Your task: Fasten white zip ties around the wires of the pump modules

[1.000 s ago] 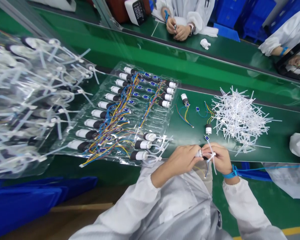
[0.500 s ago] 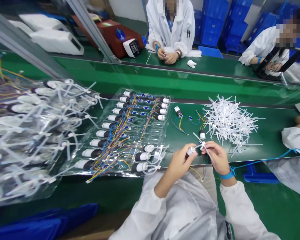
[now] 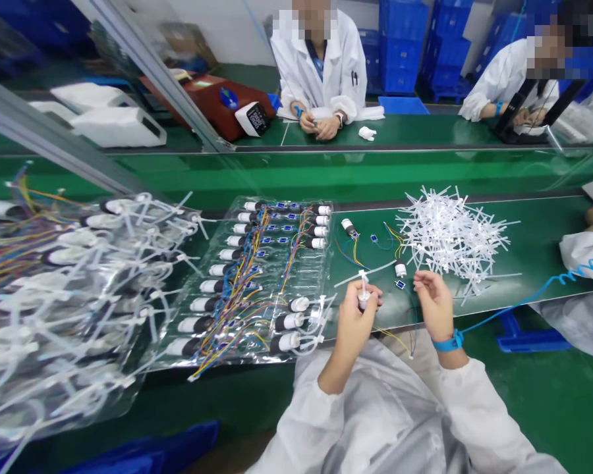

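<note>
My left hand (image 3: 348,319) is closed around a small motor pump (image 3: 364,301) whose white end points up. From that end rises a white plastic fitting (image 3: 363,276) with a thin pale tube (image 3: 381,266) reaching right. Coloured wires (image 3: 400,341) hang below, near the table edge. My right hand (image 3: 435,306) hovers apart from it, fingers loosely bent and spread, holding nothing. Between and beyond my hands lie a small blue circuit board (image 3: 400,284) and another white-and-black motor pump (image 3: 400,268) with wires. Farther back, a third pump (image 3: 348,228) lies beside a second blue board (image 3: 373,237).
A heap of white tubes with fittings (image 3: 447,230) stands behind my right hand. Left is a clear plastic tray (image 3: 304,273) of wired pumps; farther left, more tubed pumps (image 3: 79,263) are stacked. A blue coiled cord (image 3: 518,306) runs from my right wristband. Co-workers sit across and at right.
My right hand has let go of the white tube fitting and moved right and slightly away. My left hand has shifted left, turning the pump upright with the fitting on it. The view has tilted.
</note>
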The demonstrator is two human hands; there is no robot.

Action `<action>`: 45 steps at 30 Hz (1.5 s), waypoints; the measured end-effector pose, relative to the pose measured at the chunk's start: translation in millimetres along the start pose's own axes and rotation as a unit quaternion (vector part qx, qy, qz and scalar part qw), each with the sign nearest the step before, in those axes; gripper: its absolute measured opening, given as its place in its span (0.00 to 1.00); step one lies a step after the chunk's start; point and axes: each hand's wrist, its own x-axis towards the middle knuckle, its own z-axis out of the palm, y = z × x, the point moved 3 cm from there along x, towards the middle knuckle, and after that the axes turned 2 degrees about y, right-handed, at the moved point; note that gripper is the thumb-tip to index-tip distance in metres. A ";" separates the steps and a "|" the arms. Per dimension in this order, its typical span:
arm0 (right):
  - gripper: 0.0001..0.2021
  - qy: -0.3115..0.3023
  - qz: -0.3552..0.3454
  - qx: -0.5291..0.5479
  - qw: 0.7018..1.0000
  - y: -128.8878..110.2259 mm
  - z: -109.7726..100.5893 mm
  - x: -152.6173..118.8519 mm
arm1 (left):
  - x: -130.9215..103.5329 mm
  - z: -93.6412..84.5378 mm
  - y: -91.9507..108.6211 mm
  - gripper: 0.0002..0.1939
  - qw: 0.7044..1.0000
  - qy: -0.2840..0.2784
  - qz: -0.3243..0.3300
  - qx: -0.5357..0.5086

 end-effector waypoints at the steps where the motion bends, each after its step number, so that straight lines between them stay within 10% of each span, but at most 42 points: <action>1: 0.08 -0.017 -0.013 -0.044 0.999 -3.0 3.3 -0.3 | 0.2 -0.4 0.4 0.13 1.000 -0.001 0.006 -0.006; 10: 0.08 -0.123 -0.098 -0.190 0.969 -13.9 16.8 -0.3 | 1.4 -5.5 7.9 0.15 0.999 -0.015 0.032 0.005; 20: 0.25 -0.139 -0.041 0.024 0.989 -12.1 7.9 -5.4 | -0.1 -10.8 7.9 0.21 0.999 -0.011 0.003 0.049; 45: 0.12 -0.226 -0.059 0.025 0.972 -26.5 31.6 -20.3 | -1.8 -7.7 16.6 0.13 0.998 -0.036 0.039 0.042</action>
